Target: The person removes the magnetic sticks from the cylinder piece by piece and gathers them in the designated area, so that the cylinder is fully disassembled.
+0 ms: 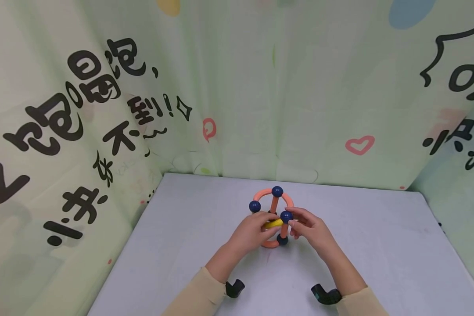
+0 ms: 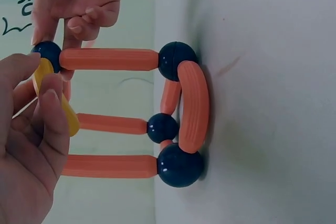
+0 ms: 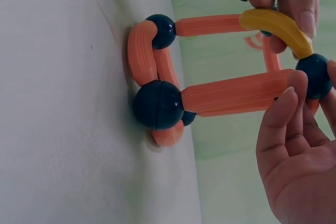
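A frame of orange rods and dark blue balls stands on the table, its curved orange rods (image 2: 193,109) forming the base and straight orange rods (image 3: 231,93) rising from the lower balls (image 3: 158,105). My left hand (image 1: 249,230) pinches a yellow curved rod (image 3: 275,24) between thumb and fingers, at the top of the near side. One end of this rod meets an upper blue ball (image 1: 286,216). From the right, my right hand (image 1: 313,228) holds that same ball with its fingertips. Farther back are two more upper balls, one at the left (image 1: 254,206).
The frame rests on a pale table (image 1: 181,210). A light green curtain (image 1: 245,87) with dark lettering hangs behind and at both sides. Black wrist devices show below my left hand and my right sleeve (image 1: 361,303).
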Motion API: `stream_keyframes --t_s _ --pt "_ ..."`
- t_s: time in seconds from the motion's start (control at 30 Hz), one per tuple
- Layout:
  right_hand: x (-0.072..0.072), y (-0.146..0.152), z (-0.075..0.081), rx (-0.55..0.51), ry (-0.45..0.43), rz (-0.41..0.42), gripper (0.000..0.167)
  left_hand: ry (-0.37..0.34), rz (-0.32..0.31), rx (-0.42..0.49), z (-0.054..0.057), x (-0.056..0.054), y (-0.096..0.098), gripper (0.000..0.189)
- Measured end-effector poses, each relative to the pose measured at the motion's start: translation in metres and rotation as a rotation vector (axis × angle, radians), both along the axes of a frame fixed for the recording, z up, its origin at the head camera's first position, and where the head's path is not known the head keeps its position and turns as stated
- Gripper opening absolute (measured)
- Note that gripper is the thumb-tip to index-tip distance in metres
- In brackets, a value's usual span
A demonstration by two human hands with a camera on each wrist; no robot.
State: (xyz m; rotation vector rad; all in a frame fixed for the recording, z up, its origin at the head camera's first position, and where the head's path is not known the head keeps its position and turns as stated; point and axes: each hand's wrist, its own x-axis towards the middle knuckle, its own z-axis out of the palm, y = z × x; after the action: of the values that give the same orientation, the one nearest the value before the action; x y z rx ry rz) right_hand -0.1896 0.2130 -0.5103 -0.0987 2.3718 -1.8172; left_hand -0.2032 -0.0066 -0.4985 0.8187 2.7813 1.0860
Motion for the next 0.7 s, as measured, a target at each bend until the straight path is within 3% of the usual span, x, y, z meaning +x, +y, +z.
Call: stream_keyframes --t_s 0.27,0.7 --pt "-0.0005 -0.0024 -0.0035 0.011 0.005 -0.006 0.048 0.038 0.051 -0.055 0.0026 -0.0009 0.0045 0.032" --pt "-0.0007 -0.0052 -0.0033 0.044 0.05 -0.003 0.049 0.032 0.03 -0.006 0.0023 -0.0031 0.0003 0.021"
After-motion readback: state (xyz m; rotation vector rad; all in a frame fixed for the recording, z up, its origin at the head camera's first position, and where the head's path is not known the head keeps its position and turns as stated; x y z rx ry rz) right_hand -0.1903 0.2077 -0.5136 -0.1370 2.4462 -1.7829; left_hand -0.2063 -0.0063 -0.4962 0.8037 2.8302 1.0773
